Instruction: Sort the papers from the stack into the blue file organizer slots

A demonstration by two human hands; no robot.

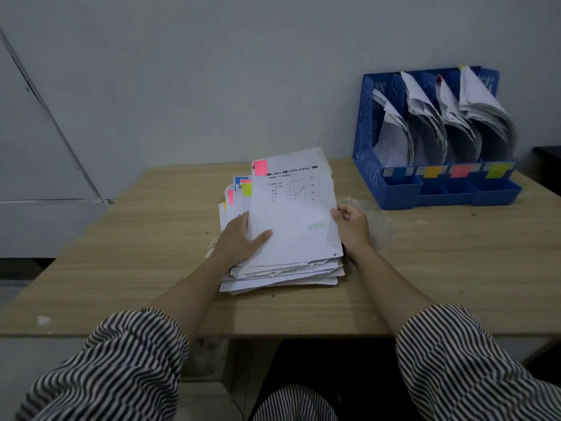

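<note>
Left hand [243,237] flat on paper stack [282,270], right hand [352,226] apparently pinching top sheet [296,208] edge

Both your forearms reach forward from striped sleeves. Your left hand [243,238] lies flat, fingers spread, thumb extended. Your right hand [352,227] curls in a pinching grip.

A pale wood-grain rectangular table [121,262] carries a thick stack of white printed papers with coloured sticky tabs [282,268] near its middle. Toward its far right corner, well apart from the stack, stands a blue perforated plastic file organizer with four paper-filled slots [368,141]. A small white scrap [43,319] lies near the front left edge.
</note>
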